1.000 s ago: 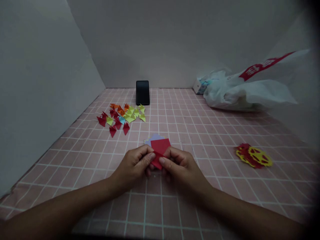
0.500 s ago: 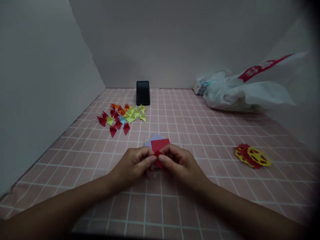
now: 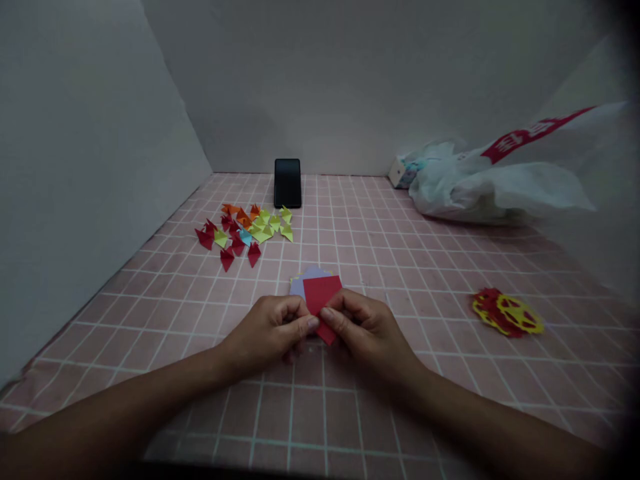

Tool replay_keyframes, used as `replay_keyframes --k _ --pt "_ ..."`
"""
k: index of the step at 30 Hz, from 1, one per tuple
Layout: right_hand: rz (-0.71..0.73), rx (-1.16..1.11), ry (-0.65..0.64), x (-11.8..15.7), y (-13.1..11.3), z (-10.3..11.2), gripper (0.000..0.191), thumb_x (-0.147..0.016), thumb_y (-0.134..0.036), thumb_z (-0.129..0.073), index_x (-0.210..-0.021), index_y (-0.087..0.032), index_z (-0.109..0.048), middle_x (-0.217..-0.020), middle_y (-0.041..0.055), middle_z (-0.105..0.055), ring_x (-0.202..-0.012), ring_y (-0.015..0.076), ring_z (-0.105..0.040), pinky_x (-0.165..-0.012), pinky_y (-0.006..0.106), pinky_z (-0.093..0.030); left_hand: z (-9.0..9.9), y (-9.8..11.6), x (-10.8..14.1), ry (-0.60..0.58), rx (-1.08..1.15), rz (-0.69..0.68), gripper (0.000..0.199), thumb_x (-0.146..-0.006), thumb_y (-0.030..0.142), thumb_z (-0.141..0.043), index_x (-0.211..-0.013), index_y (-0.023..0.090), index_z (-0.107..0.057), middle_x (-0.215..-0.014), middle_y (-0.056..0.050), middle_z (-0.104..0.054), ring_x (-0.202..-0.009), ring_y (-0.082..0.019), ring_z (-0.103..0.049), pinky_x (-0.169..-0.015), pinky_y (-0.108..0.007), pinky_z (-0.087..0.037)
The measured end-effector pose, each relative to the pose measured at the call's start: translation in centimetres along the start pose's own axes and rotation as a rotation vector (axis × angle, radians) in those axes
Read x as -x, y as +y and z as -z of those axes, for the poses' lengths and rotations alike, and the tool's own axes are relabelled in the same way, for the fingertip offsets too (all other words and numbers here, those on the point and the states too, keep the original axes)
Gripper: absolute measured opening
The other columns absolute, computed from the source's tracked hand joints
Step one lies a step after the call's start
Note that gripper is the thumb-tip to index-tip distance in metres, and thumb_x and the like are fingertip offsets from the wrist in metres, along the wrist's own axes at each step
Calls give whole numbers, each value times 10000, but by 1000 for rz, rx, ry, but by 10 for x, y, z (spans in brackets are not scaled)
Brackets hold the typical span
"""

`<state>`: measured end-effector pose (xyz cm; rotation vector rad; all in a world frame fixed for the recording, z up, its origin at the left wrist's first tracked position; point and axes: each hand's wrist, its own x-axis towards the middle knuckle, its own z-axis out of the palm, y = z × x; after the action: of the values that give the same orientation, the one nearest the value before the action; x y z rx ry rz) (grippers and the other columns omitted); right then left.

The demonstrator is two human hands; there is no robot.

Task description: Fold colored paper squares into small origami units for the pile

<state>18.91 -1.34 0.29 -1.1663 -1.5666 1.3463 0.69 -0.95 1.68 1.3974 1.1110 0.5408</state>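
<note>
Between my two hands is a small piece of folded red paper [image 3: 328,333], its pointed corner aimed down toward me. My left hand [image 3: 280,327] pinches its left edge between thumb and fingers. On the other side my right hand [image 3: 367,330] grips it, thumb on top. Fingers cover much of the piece, so its folds are hard to make out. Just beyond the fingertips a flat red paper square [image 3: 321,291] lies on lavender paper [image 3: 297,287] with scalloped edges.
Several folded paper figures [image 3: 254,253], red, orange, yellow and blue, lie at the left. Behind them a black phone [image 3: 287,183] leans upright. Red and yellow paper cut-outs [image 3: 515,315] rest at the right. A white plastic bag [image 3: 465,193] and a small box [image 3: 400,172] stand at the back right.
The held red paper has turned, and more of its lower point now shows between my hands. My right thumb has slid slightly right; the view has shifted a little.
</note>
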Motion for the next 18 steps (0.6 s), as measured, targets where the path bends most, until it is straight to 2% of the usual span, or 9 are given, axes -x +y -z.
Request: replay_keyframes --k 5,10,14,18 --pt "-4 -44 -13 -2 2 0 232 -883 -325 -578 -695 -190 -564 -594 -17 -561 -524 107 -474 -502 238 -366 1 -2 -3 -42 67 -36 247 -861 369 -556 -750 150 -583 -601 19 -581 -519 -100 -550 -526 -217 -425" --pt "65 50 -78 -3 0 1 260 -869 -275 -583 -631 -188 -528 -573 -33 -512 -523 95 -441 -497 231 -339 3 2 -1 -79 -60 -30 233 -847 344 -549 -704 159 -555 -551 35 -526 -485 -94 -493 -488 -214 -362" --pt "-45 -22 -57 -3 -1 1 358 -941 -372 -495 -633 -192 -514 -527 -39 -480 -465 91 -426 -443 223 -317 3 5 2 -89 -58 -38 250 -854 344 -555 -681 163 -538 -556 33 -532 -484 -89 -490 -489 -211 -366" --pt "-117 -185 -57 -4 2 2 394 -947 -487 -478 -694 -190 -531 -537 -35 -519 -430 87 -458 -412 208 -345 4 2 1 -6 72 -18 246 -849 367 -575 -717 162 -541 -574 41 -545 -477 -85 -511 -492 -207 -390"
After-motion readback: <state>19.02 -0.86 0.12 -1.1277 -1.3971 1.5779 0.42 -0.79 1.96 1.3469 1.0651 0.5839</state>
